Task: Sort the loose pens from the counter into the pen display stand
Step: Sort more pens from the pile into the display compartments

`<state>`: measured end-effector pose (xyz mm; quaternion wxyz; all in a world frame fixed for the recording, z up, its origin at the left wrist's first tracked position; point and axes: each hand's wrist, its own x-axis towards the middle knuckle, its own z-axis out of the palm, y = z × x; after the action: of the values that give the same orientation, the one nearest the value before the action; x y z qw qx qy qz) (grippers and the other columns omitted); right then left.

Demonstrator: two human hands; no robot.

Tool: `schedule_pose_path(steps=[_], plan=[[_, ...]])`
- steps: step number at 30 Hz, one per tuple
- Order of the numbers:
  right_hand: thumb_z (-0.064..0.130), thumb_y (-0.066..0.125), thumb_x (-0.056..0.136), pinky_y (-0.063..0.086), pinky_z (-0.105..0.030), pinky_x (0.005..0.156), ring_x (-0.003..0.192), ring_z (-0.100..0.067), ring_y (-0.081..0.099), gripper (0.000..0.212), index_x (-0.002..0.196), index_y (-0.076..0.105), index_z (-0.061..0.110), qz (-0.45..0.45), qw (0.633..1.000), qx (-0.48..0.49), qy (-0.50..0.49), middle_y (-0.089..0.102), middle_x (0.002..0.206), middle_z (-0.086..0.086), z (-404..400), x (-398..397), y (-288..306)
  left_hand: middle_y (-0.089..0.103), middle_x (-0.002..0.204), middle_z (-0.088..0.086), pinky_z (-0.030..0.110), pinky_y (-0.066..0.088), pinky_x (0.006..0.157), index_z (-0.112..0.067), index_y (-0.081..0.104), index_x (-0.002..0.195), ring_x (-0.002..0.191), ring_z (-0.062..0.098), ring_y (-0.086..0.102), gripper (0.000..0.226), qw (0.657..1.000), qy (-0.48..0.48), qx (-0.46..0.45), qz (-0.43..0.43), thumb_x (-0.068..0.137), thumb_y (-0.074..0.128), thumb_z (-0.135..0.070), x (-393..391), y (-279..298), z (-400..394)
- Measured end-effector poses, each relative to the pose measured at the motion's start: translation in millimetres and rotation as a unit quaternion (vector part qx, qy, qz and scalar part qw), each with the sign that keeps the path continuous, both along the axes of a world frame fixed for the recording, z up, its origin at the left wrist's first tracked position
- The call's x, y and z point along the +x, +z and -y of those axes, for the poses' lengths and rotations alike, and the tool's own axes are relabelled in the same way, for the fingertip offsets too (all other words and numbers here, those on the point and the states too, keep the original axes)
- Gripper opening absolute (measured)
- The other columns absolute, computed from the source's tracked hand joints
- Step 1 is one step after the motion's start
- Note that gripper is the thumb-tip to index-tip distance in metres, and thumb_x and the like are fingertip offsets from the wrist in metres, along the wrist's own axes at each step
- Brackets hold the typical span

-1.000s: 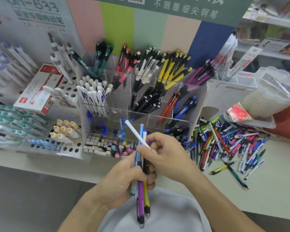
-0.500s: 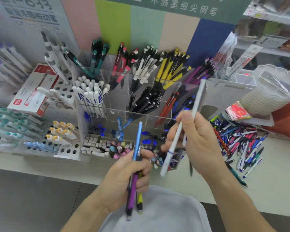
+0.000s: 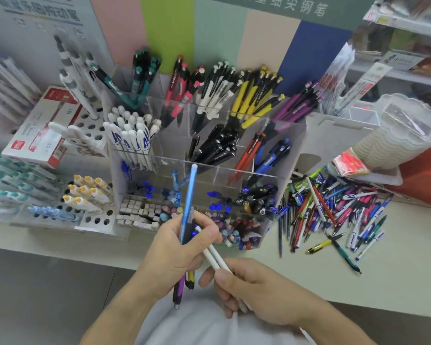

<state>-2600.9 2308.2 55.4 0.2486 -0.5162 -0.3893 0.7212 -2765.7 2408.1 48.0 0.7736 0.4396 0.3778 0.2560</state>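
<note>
**Counter and pen stand, two hands holding pens**

Shop counter (image 3: pixel 396 282), pale surface, striped panel wall behind in pink, green, mint, beige and navy. A clear acrylic pen display stand (image 3: pixel 294 150) sits at centre on the counter, tiered in rows.

Back row, five colour groups counted: teal, red, white-and-black, yellow pens (image 3: pixel 255 95), purple. Middle row: white capped pens (image 3: pixel 132 135) on the left, black pens (image 3: pixel 217 145), then a compartment of orange-red and blue pens. Front compartments hold small blue caps, erasers and mixed pieces; individual counts cannot be told.

Loose pens (image 3: pixel 334 215) lie in one heap on the counter just right of the stand, too many and too overlapped to count. A teal pen (image 3: pixel 343 255) lies apart at the near edge of the heap.

Left hand (image 3: pixel 174 252): fingers curled around a bundle. Counted: one light blue pen (image 3: pixel 188 202) standing tall above the fist, one purple pen (image 3: pixel 178 290) and one yellow pen (image 3: pixel 190 277) poking out below. Possibly more inside the grip; cannot tell.

Right hand (image 3: pixel 256 290): thumb and fingers pinched on two white pens (image 3: pixel 213 255), held side by side, their far ends touching the left thumb.

One red-and-white box (image 3: pixel 35 130) left of the stand. One stack of clear tubs (image 3: pixel 398 135) at right.
</note>
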Motion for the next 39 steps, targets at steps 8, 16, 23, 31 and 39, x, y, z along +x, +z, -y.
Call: schedule_pose_path(steps=[8,16,23,31,39], plan=[[0.029,0.066,0.092,0.053,-0.033,0.062,0.056,-0.02,0.057,0.032,0.109,0.066,0.003,-0.003,0.982,0.034,-0.185,0.07,0.083,-0.012,-41,3,15,0.046,0.065,0.016,0.021,0.029,0.039,-0.016,0.066,0.069,0.039,0.011,0.031,0.017,0.967,0.25,0.013,0.038,0.082,0.068,-0.027,-10,5,-12],[0.013,0.071,0.094,0.06,-0.03,0.071,0.074,-0.017,0.073,0.012,0.105,0.075,0.016,0.218,0.871,0.322,-0.299,0.075,0.086,0.0,-106,-3,72,0.058,0.071,-0.003,0.019,0.033,0.041,-0.017,0.065,0.117,0.042,0.009,0.033,0.045,0.938,0.344,0.043,0.023,0.082,0.065,-0.045,-30,16,-38],[0.007,0.066,0.096,0.048,-0.032,0.082,0.094,-0.025,0.06,0.008,0.103,0.07,0.007,0.489,0.714,0.493,-0.087,0.061,0.098,-0.003,-178,-5,104,0.055,0.072,0.006,0.021,0.033,0.04,-0.018,0.069,0.098,0.042,0.01,0.035,0.025,0.946,0.318,0.052,-0.018,0.081,0.069,-0.036,-37,19,-50],[0.015,0.053,0.104,0.048,-0.039,0.085,0.1,-0.026,0.055,0.023,0.124,0.062,0.008,0.563,0.7,0.425,0.112,0.057,0.115,-0.008,-196,-26,94,0.051,0.075,0.004,0.022,0.036,0.044,-0.007,0.058,0.105,0.05,0.015,0.038,0.029,0.96,0.261,-0.079,0.072,0.094,0.053,-0.033,-34,26,-50],[0.006,0.068,0.095,0.051,-0.025,0.075,0.082,-0.013,0.059,0.017,0.112,0.067,0.005,0.482,0.686,0.532,-0.115,0.063,0.102,-0.005,-152,-21,78,0.047,0.072,0.006,0.025,0.042,0.05,-0.007,0.053,0.096,0.056,0.016,0.043,0.024,0.95,0.172,-0.184,0.184,0.097,0.045,-0.03,-30,25,-34]])
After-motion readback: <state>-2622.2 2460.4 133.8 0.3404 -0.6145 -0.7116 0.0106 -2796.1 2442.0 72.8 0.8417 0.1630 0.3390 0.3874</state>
